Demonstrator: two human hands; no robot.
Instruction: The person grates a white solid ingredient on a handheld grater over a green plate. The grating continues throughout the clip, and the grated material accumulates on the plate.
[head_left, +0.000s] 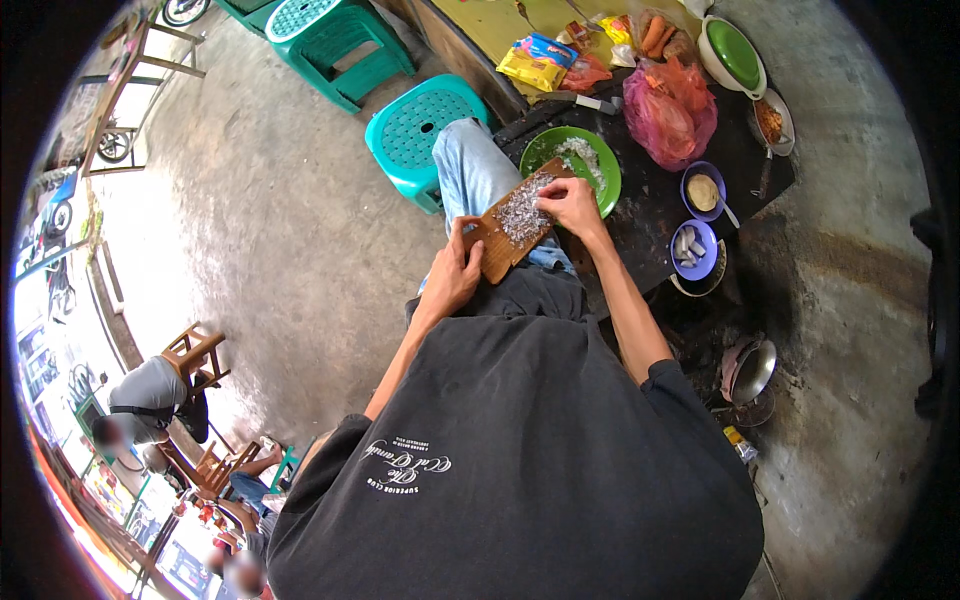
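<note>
A wooden grater board (501, 255) lies slantwise over my lap, its far end on the rim of a green bowl (611, 187). White shreds, probably grated coconut, cover much of the board's rough upper face. My left hand (459, 262) grips the near left edge, with thumb on top. Above the rough patch, the fingertips of my right hand (571, 204) are pinched together and touch the shreds; whether a piece is between them is hidden. More white shreds (585, 157) lie inside the bowl.
On the dark table stand purple bowls (694, 251), a pink plastic bag (670, 112), a knife (581, 99) and a small pan (776, 124). A turquoise stool (420, 135) is at my left knee. Metal cookware (752, 371) sits low at right. People (154, 397) are at far left.
</note>
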